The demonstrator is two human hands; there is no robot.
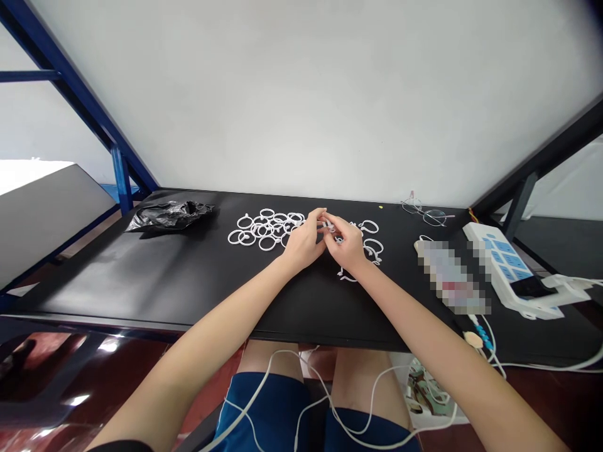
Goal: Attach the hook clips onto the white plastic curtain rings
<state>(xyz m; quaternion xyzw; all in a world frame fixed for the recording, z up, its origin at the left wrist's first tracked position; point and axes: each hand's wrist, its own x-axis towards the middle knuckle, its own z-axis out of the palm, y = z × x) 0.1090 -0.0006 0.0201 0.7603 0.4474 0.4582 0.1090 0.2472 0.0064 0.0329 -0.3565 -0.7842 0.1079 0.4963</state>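
My left hand and my right hand meet over the middle of the black table, fingertips close together. Both are closed in a pinch around a small white curtain ring, mostly hidden by the fingers. Left of my hands lies a loose pile of white plastic curtain rings with little eyelets, some overlapping. A smaller group of similar rings lies to the right, partly behind my right hand and wrist.
A crumpled black plastic bag lies at the back left of the black table. Eyeglasses, a blurred phone and a white power strip are on the right. White cables hang over my lap.
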